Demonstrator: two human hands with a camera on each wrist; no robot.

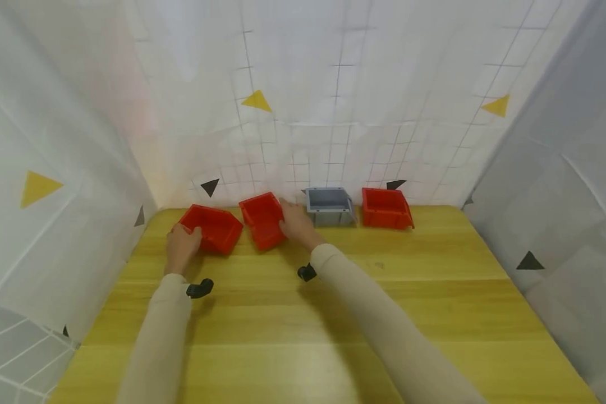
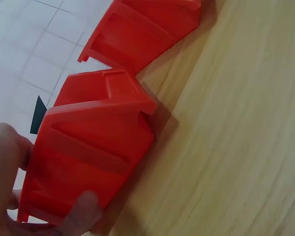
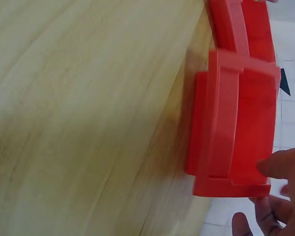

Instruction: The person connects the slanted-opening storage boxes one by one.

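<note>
Two red plastic bins stand at the back left of the wooden table, turned at angles. My left hand [image 1: 179,249] grips the leftmost red bin [image 1: 217,231] by its left end. In the left wrist view the thumb presses this bin's side wall [image 2: 88,147], while the other fingers lie partly hidden behind it. My right hand [image 1: 299,225] holds the second red bin [image 1: 264,220] by its right wall. The right wrist view shows the thumb inside this bin [image 3: 253,123] and the fingers outside the wall. Both bins' visible insides hold nothing.
A grey bin [image 1: 329,216] stands right of my right hand, with another red bin [image 1: 386,217] beside it, both near the back edge. The wooden table [image 1: 283,331] stretches toward me. White sheeting [image 1: 303,151] with yellow and black triangles hangs behind and at both sides.
</note>
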